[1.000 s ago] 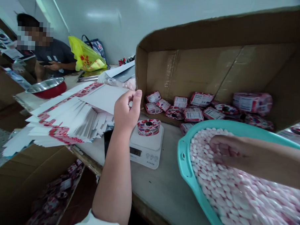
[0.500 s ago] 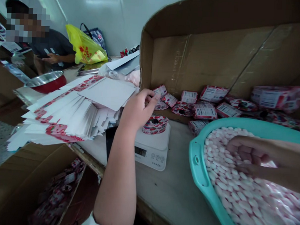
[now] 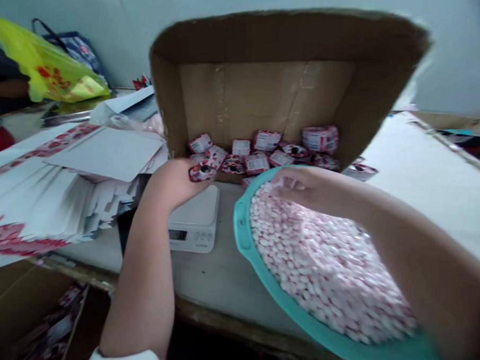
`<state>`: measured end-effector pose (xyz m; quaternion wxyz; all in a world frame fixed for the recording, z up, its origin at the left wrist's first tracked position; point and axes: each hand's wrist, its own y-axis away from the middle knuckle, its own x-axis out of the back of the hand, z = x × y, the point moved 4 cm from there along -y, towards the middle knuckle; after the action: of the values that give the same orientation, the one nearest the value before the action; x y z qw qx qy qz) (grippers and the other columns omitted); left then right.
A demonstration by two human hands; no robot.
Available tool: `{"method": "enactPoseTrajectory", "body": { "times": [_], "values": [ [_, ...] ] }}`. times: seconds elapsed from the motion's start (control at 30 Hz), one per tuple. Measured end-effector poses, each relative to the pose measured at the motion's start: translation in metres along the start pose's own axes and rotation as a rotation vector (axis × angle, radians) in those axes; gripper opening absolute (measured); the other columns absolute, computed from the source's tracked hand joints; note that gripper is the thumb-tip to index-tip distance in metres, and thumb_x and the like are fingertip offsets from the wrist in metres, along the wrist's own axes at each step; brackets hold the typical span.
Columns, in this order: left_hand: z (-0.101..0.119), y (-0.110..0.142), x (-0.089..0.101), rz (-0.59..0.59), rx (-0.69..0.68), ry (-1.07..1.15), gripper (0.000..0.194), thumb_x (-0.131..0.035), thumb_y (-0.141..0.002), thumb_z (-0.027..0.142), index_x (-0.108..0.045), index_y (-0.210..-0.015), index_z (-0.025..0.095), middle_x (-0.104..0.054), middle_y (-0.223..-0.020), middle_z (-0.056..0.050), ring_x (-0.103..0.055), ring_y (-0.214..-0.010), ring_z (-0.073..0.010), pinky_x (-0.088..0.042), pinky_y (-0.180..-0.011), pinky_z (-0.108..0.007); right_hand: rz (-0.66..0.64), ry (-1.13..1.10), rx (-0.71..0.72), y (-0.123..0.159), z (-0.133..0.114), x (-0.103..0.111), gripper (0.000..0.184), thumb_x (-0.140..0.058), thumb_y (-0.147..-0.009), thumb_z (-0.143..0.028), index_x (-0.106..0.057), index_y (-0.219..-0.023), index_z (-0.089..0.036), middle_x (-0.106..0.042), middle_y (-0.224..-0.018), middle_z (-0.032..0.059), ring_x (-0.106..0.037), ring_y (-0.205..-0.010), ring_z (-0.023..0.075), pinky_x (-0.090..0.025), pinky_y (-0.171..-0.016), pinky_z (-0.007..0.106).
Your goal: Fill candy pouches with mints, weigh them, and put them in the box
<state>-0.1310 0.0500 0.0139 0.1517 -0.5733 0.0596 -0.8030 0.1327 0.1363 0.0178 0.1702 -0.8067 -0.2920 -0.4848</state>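
My left hand [image 3: 180, 180] is closed around a small red-and-pink printed carton [image 3: 204, 170] with a dark hole in its face, holding it above the back of a white kitchen scale [image 3: 194, 220]. Nothing shows on the visible part of the scale's plate; my forearm hides its left side. On the right, a turquoise basin [image 3: 242, 222] is filled with small white-and-pink candies [image 3: 311, 268]. My right hand [image 3: 299, 187] reaches in at the basin's far edge, its fingers curled on a few candies, partly hidden by the hand itself.
Behind the scale, an open cardboard box [image 3: 263, 85] lies on its side with several printed cartons [image 3: 267, 140] inside. Stacked flat white cards [image 3: 101, 153] cover the left of the table, near a yellow plastic bag [image 3: 49, 71]. Below the table edge stands another cardboard box [image 3: 8, 292] holding more cartons.
My left hand has taken the printed carton off the scale and lifted it. My right hand stays in the basin, fingers curled. The view has swung right, so the co-worker is mostly out of frame.
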Motion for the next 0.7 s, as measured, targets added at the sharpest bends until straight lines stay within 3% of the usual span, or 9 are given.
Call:
{"method": "enactPoseTrajectory", "body": {
  "times": [0.1, 0.17, 0.23, 0.37, 0.53, 0.7],
  "values": [
    [0.033, 0.004, 0.007, 0.327, -0.176, 0.066, 0.026, -0.072, -0.081, 0.041, -0.075, -0.093, 0.019, -0.071, -0.091, -0.008, -0.066, -0.087, -0.0247, -0.048, -0.071, -0.031, 0.091, -0.249, -0.091, 0.001, 0.000, 0.014, 0.054, -0.038, -0.098, -0.065, -0.067, -0.106, -0.020, -0.071, -0.089, 0.0083, -0.066, -0.073, 0.0206, -0.048, -0.064, 0.031],
    [0.059, 0.007, 0.007, 0.448, -0.281, 0.185, 0.031, -0.072, -0.082, 0.036, -0.074, -0.106, 0.017, -0.071, -0.100, -0.008, -0.066, -0.095, -0.0237, -0.050, -0.082, -0.031, 0.109, -0.540, -0.200, -0.002, -0.001, 0.015, 0.060, -0.031, -0.099, -0.069, -0.063, -0.115, -0.021, -0.071, -0.086, 0.0077, -0.067, -0.067, 0.0205, -0.051, -0.062, 0.032],
    [0.086, 0.006, 0.003, 0.440, -0.364, 0.287, 0.037, -0.071, -0.084, 0.032, -0.070, -0.118, 0.017, -0.070, -0.106, -0.007, -0.065, -0.100, -0.0223, -0.051, -0.090, -0.032, 0.045, -0.799, -0.264, -0.005, -0.004, 0.012, 0.063, -0.030, -0.098, -0.072, -0.061, -0.117, -0.021, -0.071, -0.082, 0.0069, -0.067, -0.059, 0.0194, -0.051, -0.058, 0.031],
    [0.124, 0.000, -0.017, 0.344, -0.470, 0.321, 0.037, -0.065, -0.087, 0.030, -0.069, -0.122, 0.019, -0.066, -0.108, -0.009, -0.063, -0.102, -0.0244, -0.051, -0.092, -0.037, 0.003, -1.068, -0.215, -0.008, -0.008, 0.010, 0.058, -0.038, -0.097, -0.068, -0.066, -0.096, -0.018, -0.072, -0.080, 0.0076, -0.063, -0.054, 0.0149, -0.050, -0.053, 0.027],
    [0.125, -0.003, -0.045, 0.317, -0.471, 0.392, 0.044, -0.062, -0.086, 0.028, -0.064, -0.128, 0.017, -0.060, -0.120, -0.012, -0.058, -0.115, -0.0284, -0.048, -0.104, -0.044, 0.134, -1.134, -0.248, -0.012, 0.001, 0.007, 0.016, -0.055, -0.095, -0.031, -0.063, -0.099, -0.019, -0.069, -0.076, 0.0031, -0.064, -0.060, 0.0131, -0.054, -0.057, 0.025],
    [0.114, -0.007, -0.059, 0.245, -0.383, 0.469, 0.049, -0.065, -0.085, 0.028, -0.058, -0.133, 0.019, -0.047, -0.140, -0.015, -0.047, -0.136, -0.0296, -0.040, -0.117, -0.045, 0.234, -1.141, -0.239, -0.020, 0.010, 0.005, 0.024, -0.061, -0.086, -0.024, -0.065, -0.109, -0.020, -0.069, -0.083, 0.0034, -0.065, -0.071, 0.0152, -0.054, -0.056, 0.023]
  ]
}}
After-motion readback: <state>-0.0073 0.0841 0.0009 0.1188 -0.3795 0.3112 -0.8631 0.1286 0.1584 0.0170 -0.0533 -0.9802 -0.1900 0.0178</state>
